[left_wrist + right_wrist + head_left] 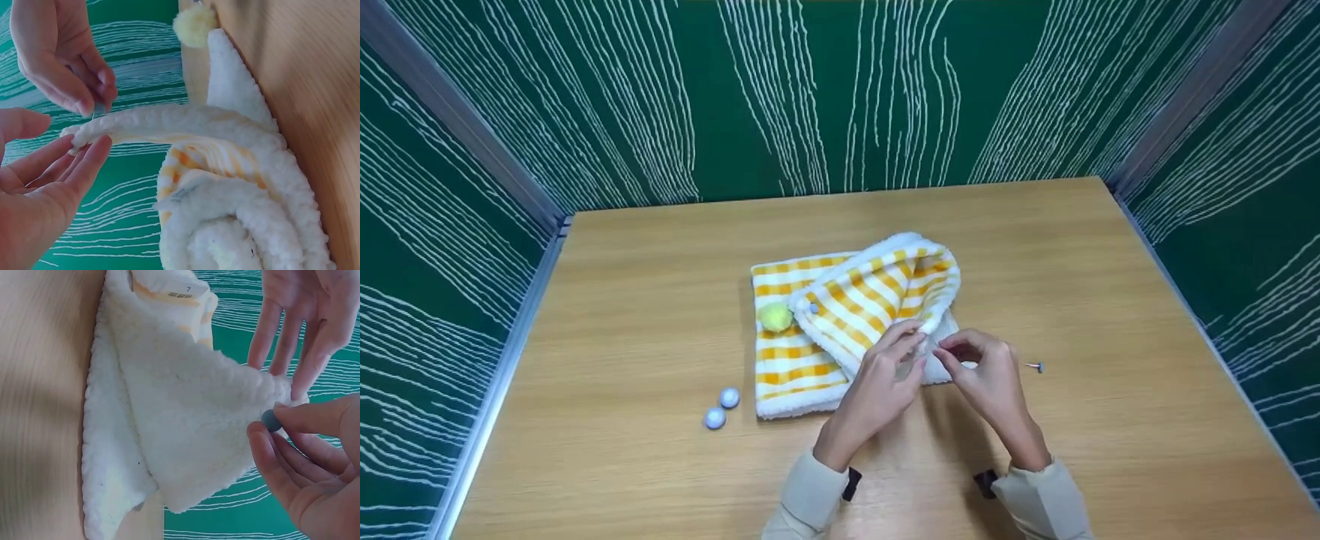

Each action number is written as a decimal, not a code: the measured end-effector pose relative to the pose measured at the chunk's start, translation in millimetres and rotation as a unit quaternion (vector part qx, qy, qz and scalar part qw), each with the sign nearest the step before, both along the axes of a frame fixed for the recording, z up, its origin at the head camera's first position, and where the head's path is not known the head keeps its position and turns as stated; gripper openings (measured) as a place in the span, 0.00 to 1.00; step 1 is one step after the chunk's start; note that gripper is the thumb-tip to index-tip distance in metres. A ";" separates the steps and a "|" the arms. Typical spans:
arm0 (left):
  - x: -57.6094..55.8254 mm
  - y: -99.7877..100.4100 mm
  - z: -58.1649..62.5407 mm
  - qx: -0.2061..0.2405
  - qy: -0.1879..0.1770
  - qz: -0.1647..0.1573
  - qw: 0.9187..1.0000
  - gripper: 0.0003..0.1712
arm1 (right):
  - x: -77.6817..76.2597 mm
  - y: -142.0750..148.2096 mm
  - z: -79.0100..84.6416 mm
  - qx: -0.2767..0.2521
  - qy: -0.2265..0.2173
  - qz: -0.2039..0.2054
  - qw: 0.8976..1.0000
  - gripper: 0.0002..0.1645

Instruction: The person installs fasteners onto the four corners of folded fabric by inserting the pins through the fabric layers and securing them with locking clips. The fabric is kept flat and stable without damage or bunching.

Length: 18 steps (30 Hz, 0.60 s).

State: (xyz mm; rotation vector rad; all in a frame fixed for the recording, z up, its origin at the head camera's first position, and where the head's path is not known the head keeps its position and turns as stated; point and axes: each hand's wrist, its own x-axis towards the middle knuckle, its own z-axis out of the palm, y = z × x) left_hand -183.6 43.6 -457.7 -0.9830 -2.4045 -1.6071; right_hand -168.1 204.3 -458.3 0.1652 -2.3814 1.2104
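A yellow-and-white checked cloth [855,300] with white fleece backing lies partly folded on the table. My left hand [885,379] holds a raised edge of it, fingers under the fleece in the left wrist view. Close to that edge, my right hand [986,375] pinches a pin by its round blue-grey head [271,421]. The thin shaft of the pin shows between fingertips and fleece in the left wrist view. A fluffy yellow pompom [775,317] sits at the cloth's left part. Beside it, a small blue-grey head [814,308] shows on the folded flap.
Two small pale balls [721,408] lie on the wooden table [645,315] left of the cloth. To the right of my right hand lies another blue-headed pin [1039,367]. Green panels [840,97] with white lines stand behind and at both sides.
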 end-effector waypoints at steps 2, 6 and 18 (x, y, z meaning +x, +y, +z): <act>-1.0 -0.7 1.3 0.007 -0.013 -0.006 1.000 0.19 | 0.8 0.7 1.1 0.002 -0.008 -0.003 1.000 0.05; -2.2 -1.8 2.9 0.005 -0.022 -0.017 1.000 0.19 | -0.2 0.4 3.9 0.007 -0.016 -0.003 1.000 0.05; -2.9 -2.8 1.2 -0.002 0.006 0.003 1.000 0.18 | 3.4 0.5 3.5 -0.005 -0.004 0.007 1.000 0.05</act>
